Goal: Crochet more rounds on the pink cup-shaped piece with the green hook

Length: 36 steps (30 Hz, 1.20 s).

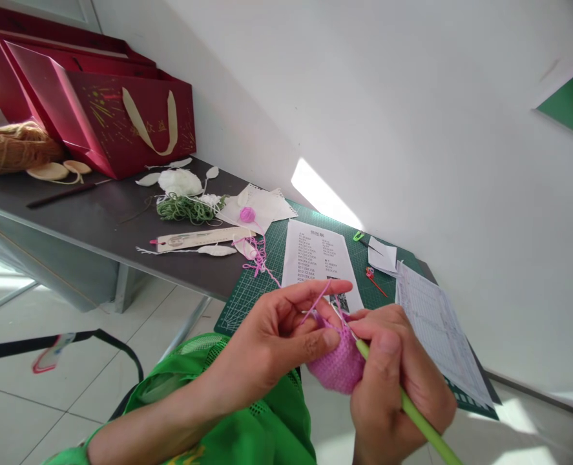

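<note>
My left hand (271,342) pinches a small pink crocheted piece (337,365), with pink yarn running over its raised forefinger. In my right hand (397,381) sits a light green crochet hook (412,410), gripped like a pencil, its tip at the top edge of the pink piece. The yarn strand leads up to a pink tangle (257,255) and a small pink ball (247,214) on the table. Both hands hover just in front of a green cutting mat (261,284).
A printed pattern sheet (320,258), a chart sheet (436,329), green yarn (189,208), white fluff (179,181) and a ruler (199,237) lie on the grey table (97,219). Dark red gift bags (121,123) stand at the back left. Green fabric (238,413) covers my lap.
</note>
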Tool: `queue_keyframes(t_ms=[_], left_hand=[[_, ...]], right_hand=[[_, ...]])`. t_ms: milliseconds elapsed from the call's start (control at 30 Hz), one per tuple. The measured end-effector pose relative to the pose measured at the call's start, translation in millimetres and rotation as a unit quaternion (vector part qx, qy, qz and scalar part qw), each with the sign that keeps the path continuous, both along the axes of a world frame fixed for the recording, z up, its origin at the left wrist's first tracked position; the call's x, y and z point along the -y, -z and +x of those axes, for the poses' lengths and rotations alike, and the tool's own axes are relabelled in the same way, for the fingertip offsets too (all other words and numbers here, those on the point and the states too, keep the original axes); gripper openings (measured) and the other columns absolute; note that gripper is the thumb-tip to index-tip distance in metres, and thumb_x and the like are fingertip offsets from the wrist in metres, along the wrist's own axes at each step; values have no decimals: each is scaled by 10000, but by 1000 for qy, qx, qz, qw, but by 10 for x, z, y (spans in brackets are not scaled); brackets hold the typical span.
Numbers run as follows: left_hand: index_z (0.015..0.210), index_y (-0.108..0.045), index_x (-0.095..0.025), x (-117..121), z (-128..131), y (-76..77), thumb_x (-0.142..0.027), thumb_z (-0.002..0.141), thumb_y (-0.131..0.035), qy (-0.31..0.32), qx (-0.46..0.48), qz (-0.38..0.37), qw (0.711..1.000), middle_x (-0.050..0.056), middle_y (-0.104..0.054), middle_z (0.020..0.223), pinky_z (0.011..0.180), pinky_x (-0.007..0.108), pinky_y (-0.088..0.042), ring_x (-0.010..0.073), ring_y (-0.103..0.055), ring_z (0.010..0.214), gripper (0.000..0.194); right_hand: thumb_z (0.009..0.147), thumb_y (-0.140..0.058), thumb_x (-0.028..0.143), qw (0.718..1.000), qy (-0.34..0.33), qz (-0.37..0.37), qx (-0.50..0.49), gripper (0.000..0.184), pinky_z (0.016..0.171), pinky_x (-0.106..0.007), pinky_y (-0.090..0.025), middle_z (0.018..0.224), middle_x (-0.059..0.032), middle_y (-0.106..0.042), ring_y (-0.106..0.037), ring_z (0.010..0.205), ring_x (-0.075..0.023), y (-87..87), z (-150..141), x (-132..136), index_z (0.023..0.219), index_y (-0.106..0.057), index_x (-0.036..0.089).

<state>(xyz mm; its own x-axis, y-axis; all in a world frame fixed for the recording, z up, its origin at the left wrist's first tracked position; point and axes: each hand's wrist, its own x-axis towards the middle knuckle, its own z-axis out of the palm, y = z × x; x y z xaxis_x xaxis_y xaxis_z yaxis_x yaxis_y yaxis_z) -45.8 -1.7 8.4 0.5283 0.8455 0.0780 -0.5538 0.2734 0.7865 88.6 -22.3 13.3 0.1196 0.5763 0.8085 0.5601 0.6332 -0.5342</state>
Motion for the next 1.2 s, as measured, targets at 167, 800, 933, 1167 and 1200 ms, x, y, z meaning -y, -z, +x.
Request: queue_keyframes(t_ms=[167, 800, 933, 1167, 1200], left_hand=[[1232, -667, -280, 2, 16, -24, -265, 839, -730, -1, 16, -4, 1000, -34, -502, 752, 564, 218, -258, 41, -280, 570, 398], [1224, -665, -236, 46, 139, -26, -250, 827, -738, -40, 15, -28, 999, -7, -551, 802, 675, 206, -385, 84, -475, 714, 404], [1225, -673, -248, 6, 74, -42, -241, 834, -724, 1, 15, -23, 1000, -9, -554, 818, 616, 189, -361, 66, -435, 658, 395], [1232, -674, -231, -4, 54, -32, -178, 838, -710, 49, 43, -49, 997, -6, -591, 806, 720, 191, -426, 74, -521, 712, 399], [1231, -674, -228, -5, 60, -30, -164, 837, -708, 55, 53, -51, 996, -1, -609, 819, 747, 195, -437, 80, -548, 742, 400]], right_hand=[[947, -455, 172, 998, 28, -54, 20, 232, 612, -268, -449, 713, 6, -613, -577, 688, -107, -55, -1, 68, 780, -615, 180], [977, -414, 208, 996, 34, 37, -74, 316, 574, -289, -455, 698, -23, -621, -595, 655, -129, 78, -42, -25, 768, -643, 150], [966, -437, 201, 999, 19, 12, -44, 291, 592, -282, -455, 656, 1, -582, -588, 646, -123, 15, 46, -1, 756, -638, 174], [972, -428, 218, 998, -33, -51, -28, 307, 604, -301, -477, 602, 18, -539, -560, 597, -124, -89, 150, 58, 747, -635, 191], [971, -435, 226, 997, -42, -58, -29, 303, 602, -301, -476, 601, 18, -545, -562, 598, -126, -108, 166, 65, 749, -639, 191]])
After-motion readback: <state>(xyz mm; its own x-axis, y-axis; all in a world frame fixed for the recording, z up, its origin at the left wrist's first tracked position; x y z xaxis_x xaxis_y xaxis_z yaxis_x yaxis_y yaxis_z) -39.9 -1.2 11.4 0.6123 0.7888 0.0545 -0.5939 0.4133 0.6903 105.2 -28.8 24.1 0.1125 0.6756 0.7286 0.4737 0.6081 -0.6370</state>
